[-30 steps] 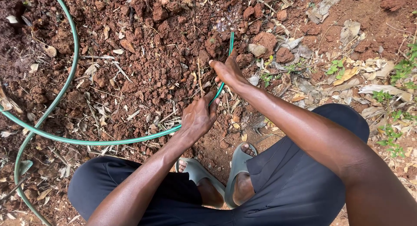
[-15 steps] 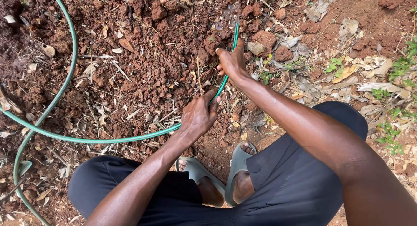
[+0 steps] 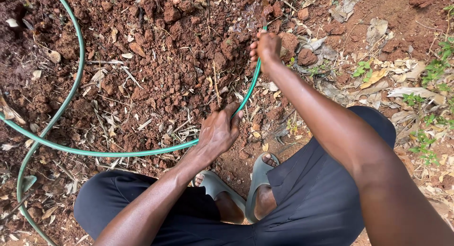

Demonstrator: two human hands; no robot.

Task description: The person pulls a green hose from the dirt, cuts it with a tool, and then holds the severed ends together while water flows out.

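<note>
Both hands clamped on hose (image 3: 142, 151): left hand (image 3: 218, 132) mid-frame, right hand (image 3: 267, 46) nearer the tip, upper centre. Between them, running lower left to upper right over clods (image 3: 179, 42). Looping off to left edge.

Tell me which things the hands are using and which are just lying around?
Using: green hose, held by left hand and right hand; red soil it points at.

Lying around: dry leaves, weeds, stones.
</note>
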